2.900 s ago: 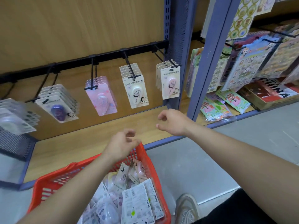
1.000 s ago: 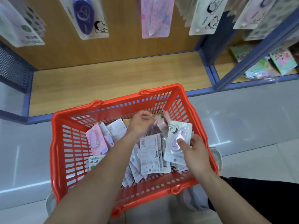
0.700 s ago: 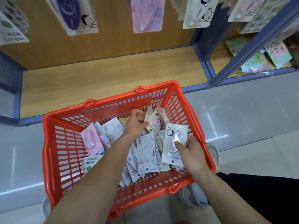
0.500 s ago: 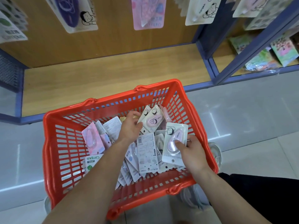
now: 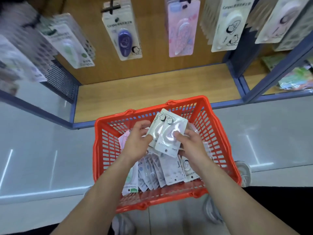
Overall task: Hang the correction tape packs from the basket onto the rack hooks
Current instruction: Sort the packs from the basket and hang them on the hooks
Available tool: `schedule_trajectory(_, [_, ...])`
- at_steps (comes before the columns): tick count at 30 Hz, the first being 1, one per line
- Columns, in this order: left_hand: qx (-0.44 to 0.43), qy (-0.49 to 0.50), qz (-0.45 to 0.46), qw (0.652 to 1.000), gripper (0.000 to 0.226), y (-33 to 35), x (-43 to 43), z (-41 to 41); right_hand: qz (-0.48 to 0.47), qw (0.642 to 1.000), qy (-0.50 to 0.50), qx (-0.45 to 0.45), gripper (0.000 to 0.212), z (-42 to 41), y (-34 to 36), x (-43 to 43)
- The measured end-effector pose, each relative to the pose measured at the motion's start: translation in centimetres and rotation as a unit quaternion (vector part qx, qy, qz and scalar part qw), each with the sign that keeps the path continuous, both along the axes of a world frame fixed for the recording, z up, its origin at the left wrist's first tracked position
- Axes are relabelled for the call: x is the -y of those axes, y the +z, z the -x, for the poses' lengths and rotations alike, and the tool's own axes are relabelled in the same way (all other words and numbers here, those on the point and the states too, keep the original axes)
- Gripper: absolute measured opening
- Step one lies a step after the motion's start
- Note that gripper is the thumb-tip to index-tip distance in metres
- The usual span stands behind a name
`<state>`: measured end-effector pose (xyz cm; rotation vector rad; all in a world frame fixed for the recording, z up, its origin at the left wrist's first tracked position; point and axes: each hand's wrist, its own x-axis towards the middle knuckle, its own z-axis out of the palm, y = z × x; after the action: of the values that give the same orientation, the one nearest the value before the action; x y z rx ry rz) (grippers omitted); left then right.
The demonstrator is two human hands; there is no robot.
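You're facing a rack [image 5: 220, 104] with a wood back panel [image 5: 152, 68] and a wood bottom shelf [image 5: 152, 94], framed by blue-grey metal posts [image 5: 279, 72], with a perforated mesh side panel [image 5: 59, 78] on your left. The floor [image 5: 271, 129] is glossy pale grey tile, bouncing back white light streaks [image 5: 252, 150].

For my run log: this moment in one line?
left hand: grips correction tape pack; right hand: grips second pack; both above red basket
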<state>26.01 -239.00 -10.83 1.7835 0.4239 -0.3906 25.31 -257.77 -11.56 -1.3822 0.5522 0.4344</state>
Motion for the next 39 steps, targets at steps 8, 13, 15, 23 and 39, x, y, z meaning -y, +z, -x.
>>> schedule_trajectory(8, [-0.027,0.044,0.126,0.991,0.055,6.0,-0.9,4.7,-0.062,0.998,-0.007,0.02,0.015,1.2,5.2,-2.6])
schedule_trajectory(13, [-0.002,0.097,0.13,0.987,0.042,8.2,0.2,6.4,-0.019,0.998,0.016,0.05,0.039,2.5,7.5,-3.2])
schedule_trajectory(15, [0.004,0.077,0.1,0.992,0.052,8.7,0.5,6.8,-0.006,0.997,0.06,0.046,0.055,2.6,7.9,-2.3])
schedule_trajectory(23, [-0.038,-0.119,0.046,0.991,0.065,10.2,0.7,6.9,0.15,0.9,0.389,0.127,0.089,0.3,12.6,4.1])
schedule_trajectory(39, [0.112,0.044,0.042,0.992,0.066,12.0,2.4,4.8,0.103,0.897,0.42,0.095,0.06,0.5,12.0,4.2])
